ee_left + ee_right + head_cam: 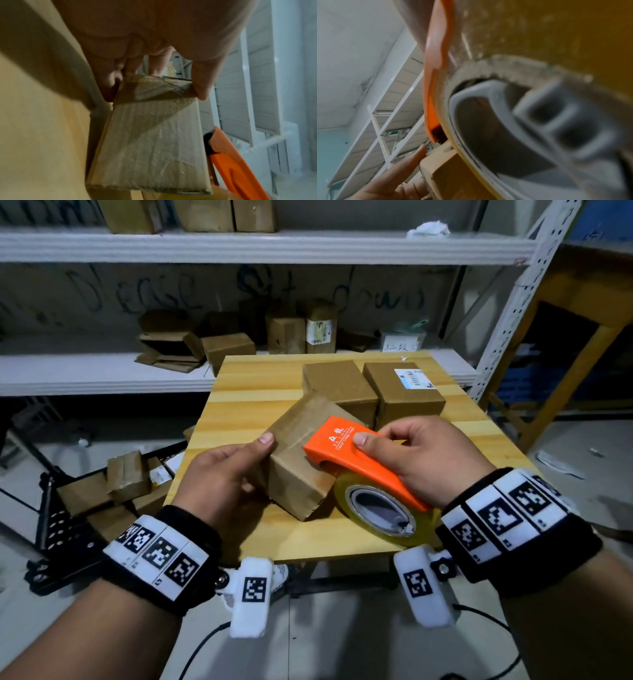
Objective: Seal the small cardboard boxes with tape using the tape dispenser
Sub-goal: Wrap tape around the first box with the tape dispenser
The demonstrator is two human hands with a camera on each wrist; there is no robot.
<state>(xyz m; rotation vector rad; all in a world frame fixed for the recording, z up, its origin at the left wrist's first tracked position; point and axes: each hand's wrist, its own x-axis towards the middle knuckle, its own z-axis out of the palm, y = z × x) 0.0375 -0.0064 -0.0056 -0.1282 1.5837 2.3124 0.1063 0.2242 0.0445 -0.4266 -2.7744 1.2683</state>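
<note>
A storeroom or packing area is shown. White metal shelving with perforated uprights is seen along a bare wall on which handwriting is scrawled. Small cardboard boxes are stacked on the shelves, and more are piled in a black cart on the concrete floor. A small wooden table is set before the shelving as a packing bench.

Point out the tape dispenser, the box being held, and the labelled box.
tape dispenser point(346, 451): head view, orange top cover.
held box point(301, 429): head view, upper face.
labelled box point(397, 392): head view, bare top beside the white label.
</note>
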